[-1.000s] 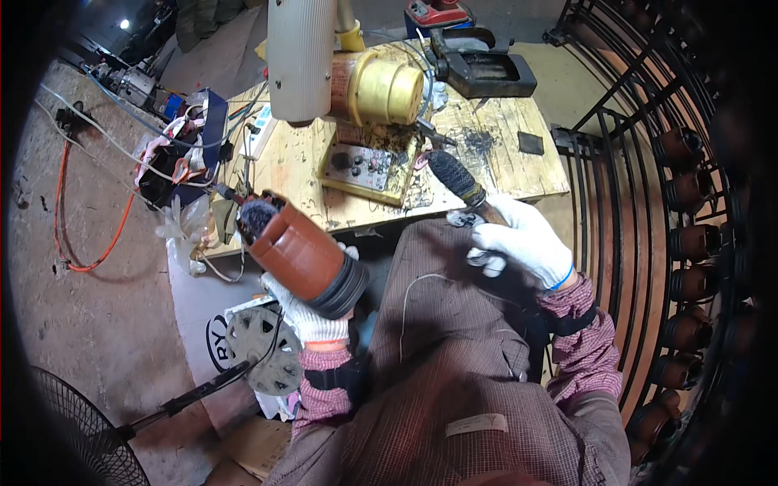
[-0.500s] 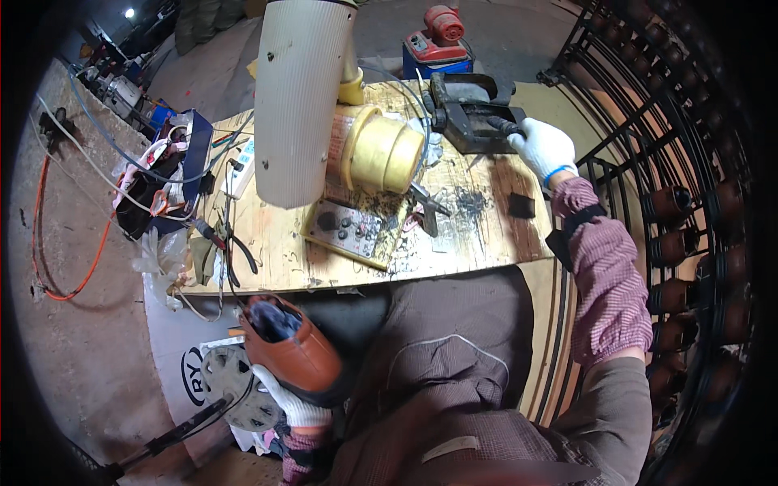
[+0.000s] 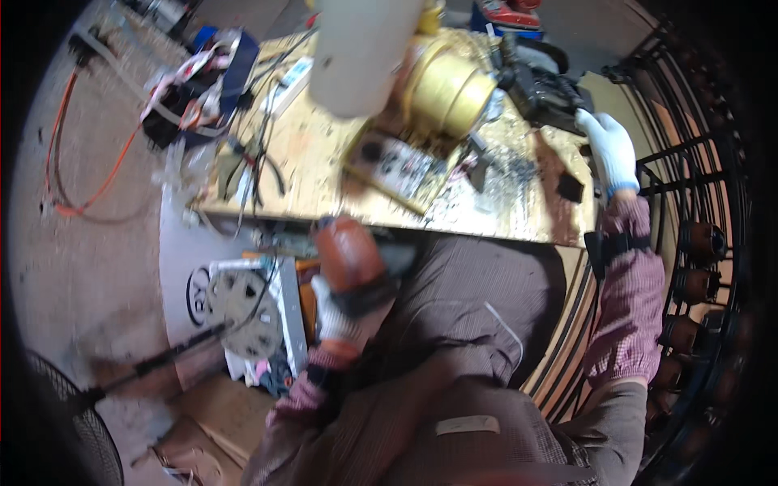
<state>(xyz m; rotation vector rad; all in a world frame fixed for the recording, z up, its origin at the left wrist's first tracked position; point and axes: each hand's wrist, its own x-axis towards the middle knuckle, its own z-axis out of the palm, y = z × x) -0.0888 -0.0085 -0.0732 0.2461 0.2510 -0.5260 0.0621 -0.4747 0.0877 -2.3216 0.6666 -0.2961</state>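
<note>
- Holding tight, the left hand (image 3: 332,312) in a white glove has its fingers wrapped around the bottom end of a red-brown round part (image 3: 350,257). The part sticks up out of the grip, toward the wooden table (image 3: 324,162), and sits just below the table's near edge, over the person's lap.
- Far off at the table's right end, the right hand (image 3: 609,150), also in a white glove, rests on the handle of a black power tool (image 3: 541,81). Its fingers curl over the handle, but how tight the hold is cannot be told.
- Both hands are well apart, with the table's near right corner between them.
- On the table, a big pale tube (image 3: 361,53) stands near the middle of the far side.
- Just right of the tube on the table lies a shiny gold drum (image 3: 447,91).
- In front of the drum on the table lies a flat board with small parts (image 3: 397,166).
- Left of the table, an orange cord (image 3: 73,174) loops on the floor.
- Below the table's left end, a round grey fan piece (image 3: 237,301) lies beside the left hand.
- At the table's right end sits a small black square (image 3: 570,187), just below the right hand.
</note>
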